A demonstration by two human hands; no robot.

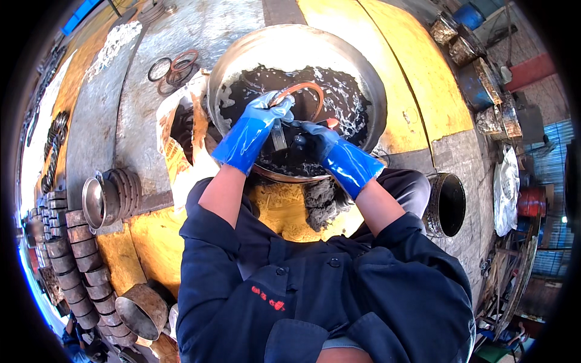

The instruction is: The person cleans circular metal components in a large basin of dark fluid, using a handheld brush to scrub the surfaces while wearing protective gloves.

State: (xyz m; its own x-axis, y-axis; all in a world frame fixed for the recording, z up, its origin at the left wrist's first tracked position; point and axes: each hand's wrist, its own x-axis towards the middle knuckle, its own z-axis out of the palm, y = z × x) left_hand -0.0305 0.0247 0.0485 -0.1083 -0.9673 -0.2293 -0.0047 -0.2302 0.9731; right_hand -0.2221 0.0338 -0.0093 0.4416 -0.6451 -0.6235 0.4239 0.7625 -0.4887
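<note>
Both my hands wear blue rubber gloves and are held over a wide round metal basin (375, 91) of dark liquid with whitish foam. My left hand (264, 114) is closed on a reddish-brown ring (307, 86), which arches up and over to the right. The ring's right side runs down to my right hand (330, 142), whose wet, darkened fingers are curled around its lower part. Some of the ring is hidden behind the gloves. A short greyish strip (279, 136) shows just below my left fingers; its kind is unclear. An orange piece (331, 123) shows above my right fingers.
Several brown and black rings (176, 68) lie left of the basin, behind an open sack (195, 121) with dark contents. Metal rings (100, 202) and stacked cylinders (85, 254) stand at left. A dark drum (446, 206) lies right of my knee; grey sludge (324, 202) sits before me.
</note>
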